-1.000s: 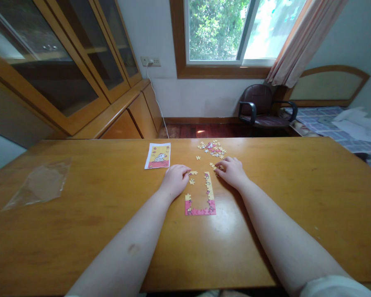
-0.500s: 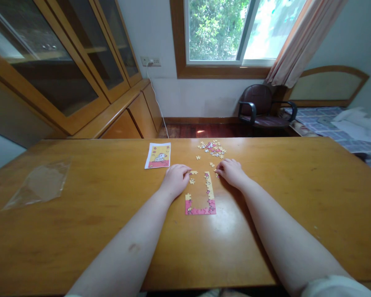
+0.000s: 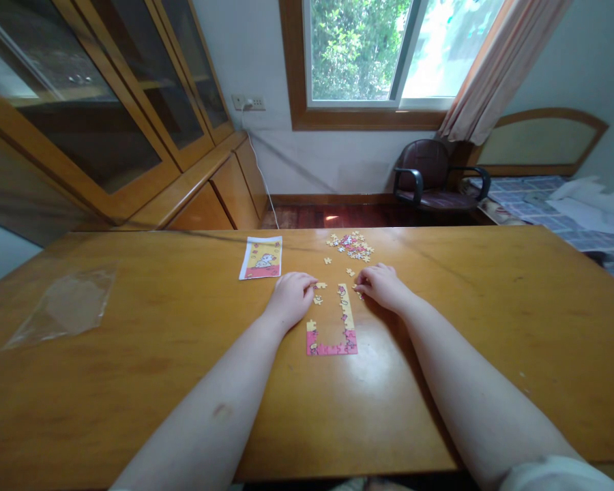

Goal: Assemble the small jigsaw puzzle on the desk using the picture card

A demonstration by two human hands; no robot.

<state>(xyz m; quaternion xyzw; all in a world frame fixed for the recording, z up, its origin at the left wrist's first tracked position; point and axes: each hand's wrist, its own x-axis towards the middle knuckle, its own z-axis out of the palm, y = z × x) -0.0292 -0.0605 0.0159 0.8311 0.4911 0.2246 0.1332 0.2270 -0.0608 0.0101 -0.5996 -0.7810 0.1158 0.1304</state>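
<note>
Right hand [image 3: 378,281] is resting half-curled at loose pieces [image 3: 351,273], grip hidden; left hand [image 3: 293,296] is resting bent against a yellow strip [image 3: 321,286], hold unclear; between and nearer, the partial puzzle [image 3: 332,350] is lying, surface [image 3: 184,307] spreading wide both sides.

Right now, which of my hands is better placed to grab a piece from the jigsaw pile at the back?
Your right hand, probably: it lies closer to the jigsaw pile, on its near side. Your left hand is farther off, beside loose yellow jigsaw pieces.

No legible txt or nos.
</note>
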